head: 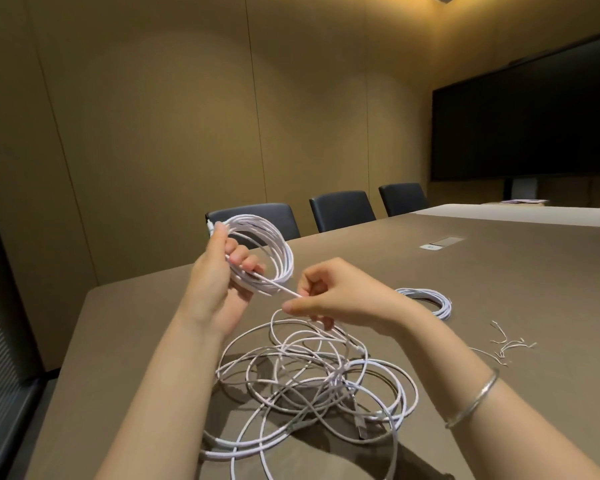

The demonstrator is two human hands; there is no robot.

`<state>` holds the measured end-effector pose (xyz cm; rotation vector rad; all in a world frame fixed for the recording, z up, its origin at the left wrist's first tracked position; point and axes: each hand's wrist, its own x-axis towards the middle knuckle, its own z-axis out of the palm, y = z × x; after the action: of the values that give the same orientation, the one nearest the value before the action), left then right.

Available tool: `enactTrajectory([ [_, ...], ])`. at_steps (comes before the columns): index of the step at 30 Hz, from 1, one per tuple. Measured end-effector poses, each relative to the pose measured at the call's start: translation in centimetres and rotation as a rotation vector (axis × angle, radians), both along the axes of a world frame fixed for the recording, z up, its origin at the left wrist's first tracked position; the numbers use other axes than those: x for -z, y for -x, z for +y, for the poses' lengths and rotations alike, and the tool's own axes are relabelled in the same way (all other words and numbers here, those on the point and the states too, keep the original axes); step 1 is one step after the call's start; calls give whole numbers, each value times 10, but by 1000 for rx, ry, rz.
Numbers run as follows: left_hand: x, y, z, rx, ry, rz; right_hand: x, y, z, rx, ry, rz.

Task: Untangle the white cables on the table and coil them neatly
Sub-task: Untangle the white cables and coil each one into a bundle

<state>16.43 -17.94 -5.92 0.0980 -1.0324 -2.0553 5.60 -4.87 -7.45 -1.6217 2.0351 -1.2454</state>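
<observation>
My left hand (219,282) is raised above the table and grips a coil of white cable (274,247) made of several loops. From that coil a taut strand (278,285) runs down to my right hand (329,296), which pinches it between thumb and fingers. Below both hands a loose tangle of white cables (312,379) sprawls over the brown table (499,306). A finished coil of white cable (430,301) lies flat on the table just beyond my right wrist.
Several short white twist ties (510,344) lie scattered to the right of my right forearm. Three dark chairs (340,209) stand along the table's far edge. A large black screen (527,116) fills the right wall. A flush socket panel (442,242) sits mid-table.
</observation>
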Motion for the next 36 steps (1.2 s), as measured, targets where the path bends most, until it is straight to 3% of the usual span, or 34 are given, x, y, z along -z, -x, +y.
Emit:
enactTrajectory([
  [3, -4, -14, -26, 29, -119, 124, 9, 26, 6, 116, -80, 91],
  [8, -2, -36, -54, 23, -219, 171, 16, 53, 20, 66, -65, -254],
  [13, -4, -35, -49, 38, -257, 190, 14, 64, 27, 184, -30, -250],
  [19, -7, -45, -54, 34, -292, 209, 9, 81, 43, 478, 188, -435],
  [22, -4, -45, -54, 9, -215, 118, 5, 86, 45, 556, 307, -609],
  [27, -3, -37, -41, 45, -3, -40, -6, 76, 37, 509, 390, -765],
  [36, 0, -10, -4, 51, 323, -266, -30, 5, 17, 157, 585, -611],
])
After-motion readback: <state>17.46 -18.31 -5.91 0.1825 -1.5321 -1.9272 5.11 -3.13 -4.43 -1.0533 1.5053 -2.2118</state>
